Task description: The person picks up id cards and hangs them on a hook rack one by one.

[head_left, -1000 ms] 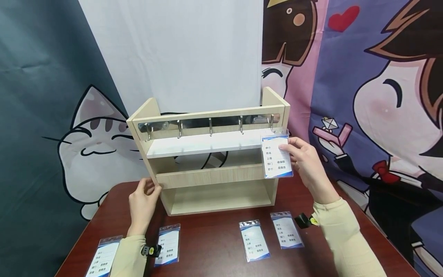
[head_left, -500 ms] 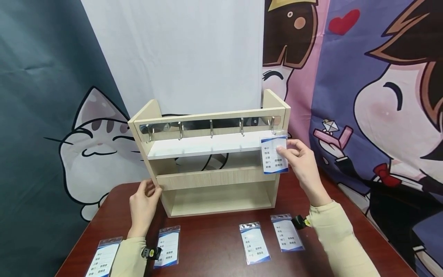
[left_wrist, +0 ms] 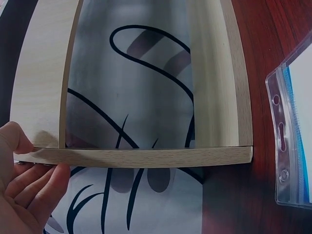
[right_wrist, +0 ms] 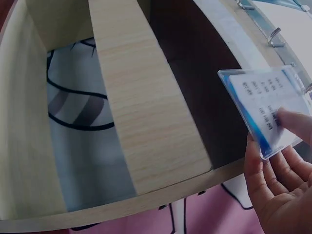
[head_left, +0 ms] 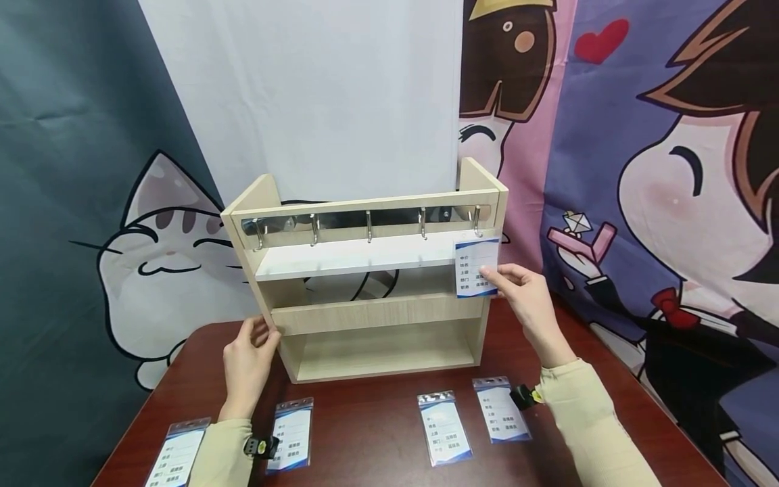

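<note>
Standing on the dark red table, the wooden rack faces you with its position all but unaltered over the last second. Your left hand likewise keeps its place at the rack's front left edge, and appears to steady it. Your right hand, at the opposite end, has shifted its thumb lower on the held badge. That badge shows the clearest change: it looks smaller and straighter in the head view, as though its lower edge had been brought in toward the rack. It now stands roughly upright in front of the white shelf, its top at the tip of the rightmost hook — an arrangement that suggests, as a judgement, fine adjustment at that hook. You cannot tell here whether the hook passes through the badge's slot. Four more badges lie flat on the table: one at far left, one beside your left wrist, one right of centre and one near your right wrist. Lastly, note the digits: your right thumb presses the printed face against bent fingers behind — a gap no wider than the badge. Your left thumb and fingers pinch the rack's side panel from either side.
</note>
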Demonstrator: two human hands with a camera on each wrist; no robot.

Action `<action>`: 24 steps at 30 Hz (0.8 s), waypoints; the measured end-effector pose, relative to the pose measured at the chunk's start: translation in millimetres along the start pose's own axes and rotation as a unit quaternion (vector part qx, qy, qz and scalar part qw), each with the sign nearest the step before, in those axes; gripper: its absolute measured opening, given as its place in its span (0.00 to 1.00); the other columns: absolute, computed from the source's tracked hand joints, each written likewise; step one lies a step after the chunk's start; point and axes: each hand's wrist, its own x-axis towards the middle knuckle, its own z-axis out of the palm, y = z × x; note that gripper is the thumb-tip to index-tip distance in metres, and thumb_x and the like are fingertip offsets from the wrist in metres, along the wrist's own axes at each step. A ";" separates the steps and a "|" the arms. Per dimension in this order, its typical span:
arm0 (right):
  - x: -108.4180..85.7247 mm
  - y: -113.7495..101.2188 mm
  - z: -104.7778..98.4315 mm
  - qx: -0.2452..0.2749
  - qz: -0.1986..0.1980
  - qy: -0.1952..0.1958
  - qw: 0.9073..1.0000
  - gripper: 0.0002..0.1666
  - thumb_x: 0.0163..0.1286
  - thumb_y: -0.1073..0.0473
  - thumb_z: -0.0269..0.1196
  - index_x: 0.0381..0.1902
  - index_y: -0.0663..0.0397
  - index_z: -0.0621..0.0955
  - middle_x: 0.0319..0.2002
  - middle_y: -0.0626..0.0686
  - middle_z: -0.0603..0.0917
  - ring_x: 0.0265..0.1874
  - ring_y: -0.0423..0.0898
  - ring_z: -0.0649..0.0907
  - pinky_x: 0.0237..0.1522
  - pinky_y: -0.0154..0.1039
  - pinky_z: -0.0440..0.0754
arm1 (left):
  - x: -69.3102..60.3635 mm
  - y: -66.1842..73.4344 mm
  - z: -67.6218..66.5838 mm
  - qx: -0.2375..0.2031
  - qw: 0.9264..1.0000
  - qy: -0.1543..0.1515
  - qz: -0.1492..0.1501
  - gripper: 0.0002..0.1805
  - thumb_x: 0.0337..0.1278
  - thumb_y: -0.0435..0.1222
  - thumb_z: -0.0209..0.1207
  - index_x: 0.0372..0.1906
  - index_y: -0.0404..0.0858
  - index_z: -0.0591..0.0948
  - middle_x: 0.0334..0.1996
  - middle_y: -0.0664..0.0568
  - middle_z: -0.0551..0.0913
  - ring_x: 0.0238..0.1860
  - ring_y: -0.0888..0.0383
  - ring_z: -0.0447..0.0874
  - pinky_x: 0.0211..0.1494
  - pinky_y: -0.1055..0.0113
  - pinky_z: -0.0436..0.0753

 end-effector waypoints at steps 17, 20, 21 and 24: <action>-9.5 41.9 -14.2 0.086 0.012 -0.043 0.995 0.20 0.68 0.56 0.70 0.44 0.71 0.83 0.33 0.52 0.90 0.33 0.46 0.89 0.41 0.35 0.86 | -2.8 -0.7 1.1 -0.003 1.000 -0.004 -0.005 0.13 0.61 0.29 0.64 0.50 0.30 0.81 0.42 0.36 0.88 0.40 0.43 0.90 0.39 0.89 0.75; -13.0 51.0 -20.2 0.072 0.019 -0.042 0.996 0.19 0.68 0.55 0.70 0.44 0.68 0.84 0.34 0.54 0.90 0.32 0.44 0.89 0.41 0.34 0.85 | -2.0 -0.9 0.4 -0.005 1.000 -0.006 -0.002 0.13 0.60 0.28 0.64 0.50 0.30 0.81 0.42 0.35 0.88 0.40 0.43 0.90 0.38 0.93 0.69; -14.1 54.1 -22.8 0.066 0.022 -0.042 0.997 0.19 0.68 0.55 0.70 0.44 0.68 0.84 0.35 0.53 0.90 0.32 0.43 0.89 0.40 0.34 0.85 | -1.6 -0.9 0.2 -0.006 1.000 -0.006 -0.001 0.13 0.60 0.28 0.64 0.50 0.30 0.81 0.42 0.35 0.88 0.40 0.43 0.90 0.38 0.93 0.69; -16.5 62.8 -31.9 0.043 0.036 -0.047 0.997 0.21 0.68 0.54 0.70 0.46 0.69 0.83 0.35 0.50 0.90 0.34 0.44 0.89 0.41 0.33 0.85 | 0.2 -0.3 0.1 -0.005 1.000 -0.008 -0.001 0.13 0.61 0.28 0.64 0.50 0.30 0.81 0.42 0.35 0.88 0.40 0.42 0.90 0.38 0.93 0.70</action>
